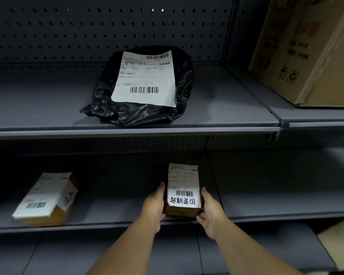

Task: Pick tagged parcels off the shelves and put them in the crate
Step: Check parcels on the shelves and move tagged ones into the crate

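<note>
Your left hand (pixel 154 205) and right hand (pixel 211 210) clasp one small brown box (pixel 183 197) on the lower shelf (pixel 266 195), its tag handwritten. One more labelled box (pixel 46 199) lies left; one black bag parcel (pixel 143 86) and one large carton (pixel 306 50) sit above.

Your shelves (pixel 236 114) are matte blue-grey, backed by a darker panel (pixel 87 28) dotted with rows of small perforations. The crumpled bag parcel (pixel 139 114) on the upper shelf is glossy black under a white label (pixel 145 80) with black barcodes. The small box (pixel 182 212) between your hands is brown, its white label (pixel 183 187) carrying a black barcode and black handwritten characters. The box (pixel 48 217) to your left is yellow-brown with a white barcoded label. The large carton (pixel 310 56) is tan with orange and black print.
</note>
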Tool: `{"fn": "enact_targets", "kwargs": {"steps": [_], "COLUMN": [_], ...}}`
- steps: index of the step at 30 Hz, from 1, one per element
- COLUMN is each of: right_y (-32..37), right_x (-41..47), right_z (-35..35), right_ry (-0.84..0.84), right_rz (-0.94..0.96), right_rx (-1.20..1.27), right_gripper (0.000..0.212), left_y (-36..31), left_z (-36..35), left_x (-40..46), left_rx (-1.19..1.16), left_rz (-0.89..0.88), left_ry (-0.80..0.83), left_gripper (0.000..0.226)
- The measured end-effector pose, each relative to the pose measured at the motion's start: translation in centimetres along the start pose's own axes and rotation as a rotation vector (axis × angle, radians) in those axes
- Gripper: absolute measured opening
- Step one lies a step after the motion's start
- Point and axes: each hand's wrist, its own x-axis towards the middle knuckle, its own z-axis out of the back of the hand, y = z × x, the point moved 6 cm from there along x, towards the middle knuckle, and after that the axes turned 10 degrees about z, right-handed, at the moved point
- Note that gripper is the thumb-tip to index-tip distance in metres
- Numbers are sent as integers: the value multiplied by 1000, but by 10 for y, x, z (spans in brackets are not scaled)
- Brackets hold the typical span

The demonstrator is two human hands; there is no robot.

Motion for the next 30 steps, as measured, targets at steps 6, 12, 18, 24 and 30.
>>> {"fn": "enact_targets", "kwargs": {"steps": [6,12,18,24,30], "right_y": [10,16,12,3,-3], "right_x": [-15,-41,-65,-87,-103], "right_z": [-9,-17,-18,-13,-8], "right_ry": [112,184,172,171,157], "right_rz": [50,87,114,143,181], "right_rx": [-13,38,40,42,47], "right_gripper": [42,32,18,13,13], "left_y": [-7,-13,-9,3,12], "left_z": [6,16,31,39,43], "left_x": [-18,-43,-67,-88,-103], "left_rx": [-36,-65,-65,-61,-58], "left_rz": [-77,-136,-168,-172,-178], "left_ry": [50,87,100,125,129], "left_gripper": [34,28,23,20,19]}}
